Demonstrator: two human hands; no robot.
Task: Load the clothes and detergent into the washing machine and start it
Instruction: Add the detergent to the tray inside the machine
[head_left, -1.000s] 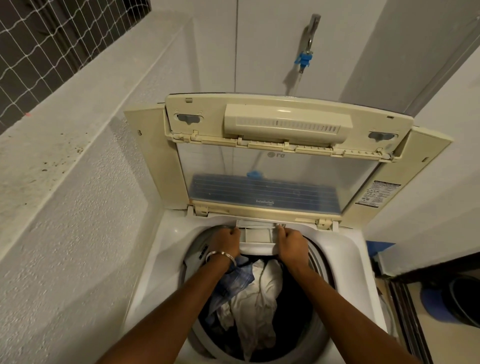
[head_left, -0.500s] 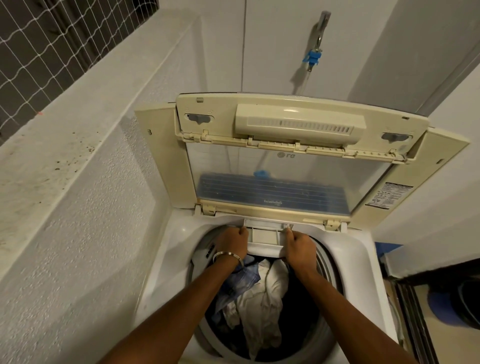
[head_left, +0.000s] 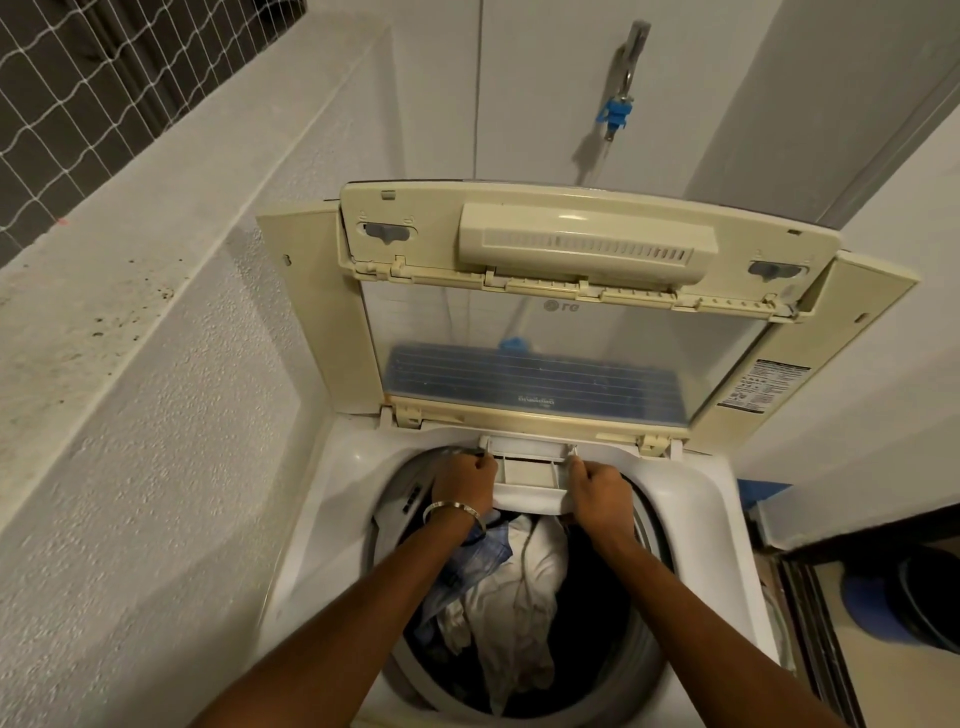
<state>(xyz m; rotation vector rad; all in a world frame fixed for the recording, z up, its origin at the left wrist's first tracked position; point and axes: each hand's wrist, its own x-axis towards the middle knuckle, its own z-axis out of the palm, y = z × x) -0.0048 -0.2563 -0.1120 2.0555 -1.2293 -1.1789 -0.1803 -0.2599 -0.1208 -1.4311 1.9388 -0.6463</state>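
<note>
Now both hands at the back rim of the washer (head_left: 332, 499), one on each side of the drawer (head_left: 530, 480). Drawer is a small whitish tray sticking out from the rear edge of the opening, just under the lid hinge, hanging over the drum.

Left hand (head_left: 465, 480) is curled, knuckles up, gripping the drawer's left edge; fingers wrap toward the drawer side, fingertips hidden. Metal bangle (head_left: 452, 512) on that wrist. Right hand (head_left: 597, 493) is curled the same way, gripping the drawer's right edge and front corner; fingers pressed together, tips tucked under and hidden. Drawer sits between the two hands, touching both. Can't tell what's inside the drawer, looks pale.

Clothes (head_left: 511, 587) are in the drum below the hands: white garment in the middle, blue patterned piece at left under the left wrist, dark fabric around and at right. Both forearms reach over the pile.

Lid (head_left: 571, 332) is up, leaning back, clear panel with a bluish ribbed strip low on it and cream frame; label sticker on its right flap.

Tap (head_left: 621, 104) with blue fitting on the wall behind, above the lid. Rough grey ledge (head_left: 130, 249) at left, netting (head_left: 78, 78) above it. Blue bucket (head_left: 909, 597) on the floor far right, partly cut off.
</note>
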